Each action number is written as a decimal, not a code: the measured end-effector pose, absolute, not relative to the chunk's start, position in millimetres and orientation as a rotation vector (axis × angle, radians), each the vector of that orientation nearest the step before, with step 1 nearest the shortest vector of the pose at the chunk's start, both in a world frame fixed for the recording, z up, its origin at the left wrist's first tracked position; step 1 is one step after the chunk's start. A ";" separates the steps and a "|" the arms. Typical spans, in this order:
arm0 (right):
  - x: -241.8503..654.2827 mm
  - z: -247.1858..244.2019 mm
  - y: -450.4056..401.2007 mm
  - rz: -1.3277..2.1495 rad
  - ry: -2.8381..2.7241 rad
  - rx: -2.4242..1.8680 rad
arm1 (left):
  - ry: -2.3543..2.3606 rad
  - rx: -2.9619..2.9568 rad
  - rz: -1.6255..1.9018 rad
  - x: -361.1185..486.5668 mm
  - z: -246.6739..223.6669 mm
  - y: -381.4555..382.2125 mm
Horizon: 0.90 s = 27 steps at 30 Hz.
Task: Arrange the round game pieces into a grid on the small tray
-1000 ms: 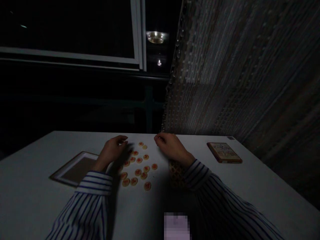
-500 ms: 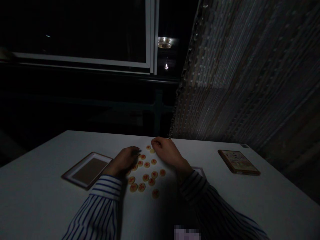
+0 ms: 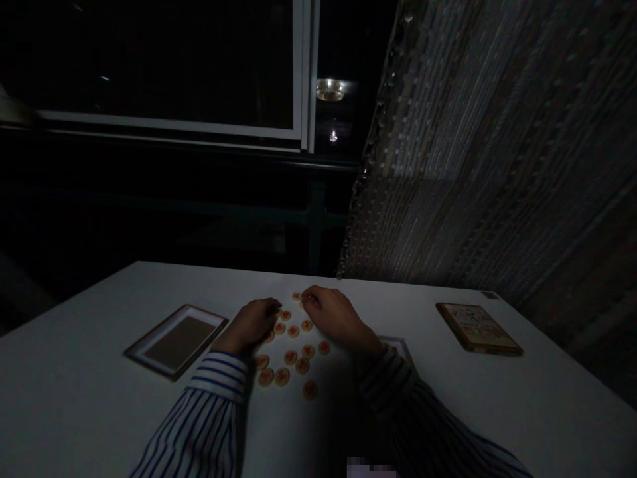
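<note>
Several round, pale wooden xiangqi pieces with red characters lie loosely spread on the white table, face up. My left hand is at the left of the far pieces, its fingers curled closed on a piece whose pale edge shows at the fingertips. Opposite it, my right hand bends its fingers down in a pinch on a piece at the far end of the group, mostly hidden by the fingers. One far piece sits just beyond the right fingertips. The left forearm and hand partly cover some pieces.
A shallow open tray or box lid lies left of the pieces. A flat box with a printed cover rests at the right. Part of another pale tray shows behind my right wrist. Beyond the table's far edge hang a bead curtain and a dark window.
My right hand has come slightly nearer and covers more of the pale piece at its fingertips. My left hand stays almost in place. The view has shifted slightly.
</note>
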State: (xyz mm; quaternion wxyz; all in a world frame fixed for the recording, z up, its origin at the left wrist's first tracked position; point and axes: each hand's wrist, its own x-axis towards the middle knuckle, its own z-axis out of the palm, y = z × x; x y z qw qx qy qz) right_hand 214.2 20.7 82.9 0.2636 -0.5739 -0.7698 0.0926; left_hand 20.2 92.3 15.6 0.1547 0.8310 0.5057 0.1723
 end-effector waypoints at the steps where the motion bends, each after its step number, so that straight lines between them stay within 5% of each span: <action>1: 213.6 82.4 20.3 0.243 -2.089 -1.558 | 1.463 2.381 0.492 20.2 14.6 92.8; 27: 209.9 87.4 15.4 0.263 -2.124 -1.640 | 1.454 2.322 0.990 30.6 47.2 79.5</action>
